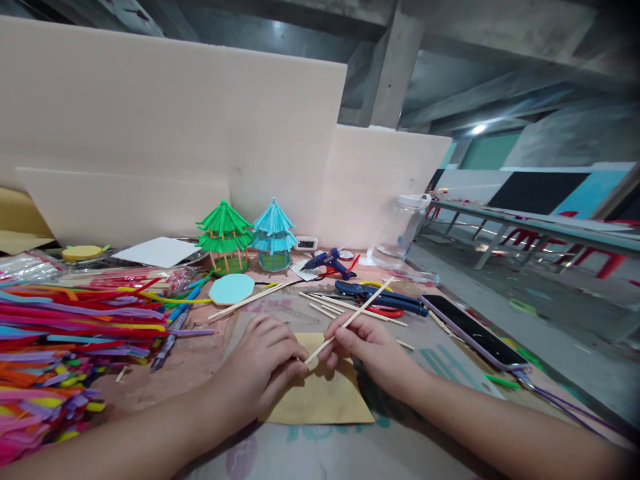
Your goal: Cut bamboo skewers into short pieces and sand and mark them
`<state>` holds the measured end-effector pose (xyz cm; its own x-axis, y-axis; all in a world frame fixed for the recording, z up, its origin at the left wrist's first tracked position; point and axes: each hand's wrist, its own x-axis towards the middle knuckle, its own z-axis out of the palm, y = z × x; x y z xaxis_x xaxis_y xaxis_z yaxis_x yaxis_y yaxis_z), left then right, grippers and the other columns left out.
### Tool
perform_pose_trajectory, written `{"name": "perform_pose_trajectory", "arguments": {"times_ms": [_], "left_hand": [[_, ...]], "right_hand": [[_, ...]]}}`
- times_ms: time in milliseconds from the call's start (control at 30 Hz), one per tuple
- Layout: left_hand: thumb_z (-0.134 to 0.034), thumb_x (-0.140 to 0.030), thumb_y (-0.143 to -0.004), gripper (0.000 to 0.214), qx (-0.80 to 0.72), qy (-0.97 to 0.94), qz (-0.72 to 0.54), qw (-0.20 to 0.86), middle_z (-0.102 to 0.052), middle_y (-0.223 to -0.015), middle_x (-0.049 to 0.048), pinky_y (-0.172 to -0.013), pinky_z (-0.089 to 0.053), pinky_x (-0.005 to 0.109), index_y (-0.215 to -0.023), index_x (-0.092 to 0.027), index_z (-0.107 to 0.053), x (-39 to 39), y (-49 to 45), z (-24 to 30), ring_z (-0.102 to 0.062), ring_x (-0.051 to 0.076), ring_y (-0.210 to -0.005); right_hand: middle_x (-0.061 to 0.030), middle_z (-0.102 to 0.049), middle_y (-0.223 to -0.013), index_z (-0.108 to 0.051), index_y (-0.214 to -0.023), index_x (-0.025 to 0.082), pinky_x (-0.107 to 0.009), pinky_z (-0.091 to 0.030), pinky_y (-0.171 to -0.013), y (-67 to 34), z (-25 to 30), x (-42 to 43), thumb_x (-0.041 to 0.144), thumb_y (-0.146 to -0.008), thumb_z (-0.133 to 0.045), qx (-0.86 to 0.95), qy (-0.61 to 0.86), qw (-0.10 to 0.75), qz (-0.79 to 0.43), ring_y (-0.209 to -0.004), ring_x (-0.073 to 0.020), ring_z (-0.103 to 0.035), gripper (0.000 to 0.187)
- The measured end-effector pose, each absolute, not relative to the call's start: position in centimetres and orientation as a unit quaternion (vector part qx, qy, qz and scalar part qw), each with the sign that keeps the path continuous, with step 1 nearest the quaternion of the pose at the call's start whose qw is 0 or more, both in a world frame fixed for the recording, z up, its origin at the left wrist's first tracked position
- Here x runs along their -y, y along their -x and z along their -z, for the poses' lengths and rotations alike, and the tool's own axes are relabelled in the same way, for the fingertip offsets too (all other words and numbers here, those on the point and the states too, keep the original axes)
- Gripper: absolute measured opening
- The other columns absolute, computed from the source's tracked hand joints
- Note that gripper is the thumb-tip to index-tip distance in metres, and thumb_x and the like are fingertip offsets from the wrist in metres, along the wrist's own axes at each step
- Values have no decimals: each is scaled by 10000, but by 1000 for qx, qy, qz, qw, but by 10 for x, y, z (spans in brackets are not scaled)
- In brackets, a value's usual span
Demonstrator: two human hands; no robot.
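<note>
A thin wooden stick (367, 303) slants between my two hands over a tan paper sheet (320, 403). My right hand (363, 343) pinches it around the middle, its upper end pointing away to the right. At the lower end, my left hand (273, 360) has thumb and fingers closed on the stick's tip. Just beyond the hands lie more wooden sticks (330, 308) beside pliers with dark blue handles (385, 298). Another pair of sticks (250, 300) rests near a light blue octagonal piece (231, 289).
Colourful pipe cleaners (85, 333) heap up on the left. Behind stand a green model pavilion (225, 237), a blue one (273, 233), a blue glue gun (330, 262) and a clear water bottle (400, 230). A phone (475, 330) lies at the right edge, and pale boards (165, 133) rise behind.
</note>
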<state>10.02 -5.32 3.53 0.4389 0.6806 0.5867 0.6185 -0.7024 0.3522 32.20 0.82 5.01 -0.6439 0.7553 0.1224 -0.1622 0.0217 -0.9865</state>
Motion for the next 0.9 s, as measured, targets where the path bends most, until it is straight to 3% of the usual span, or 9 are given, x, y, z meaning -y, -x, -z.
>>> {"name": "perform_pose_trajectory", "arguments": {"times_ms": [333,900], "left_hand": [[-557,-138,-944,141,-350,-855,-382,17,-659,-893,20,-822,-362,357,-994,-224,-658,51,-99,-34,-540,191,-879],[-607,-213,-958,82,-364,-849,-382,21,-656,-836,-5,-827,-340,339,-889,-206,-651,53,-101,-35,-540,176,-855]], "right_hand": [[-49,-753,-721,-625,-854,159,-280,-585,-616,-320,-51,-8,541,-785,-784,609,259,343,-666,-607,-147,-705,420],[-82,-770,-736,-651,-851,146,-313,-590,-643,-319,-50,-6,561,-748,-803,612,270,345,-659,-623,-161,-710,454]]}}
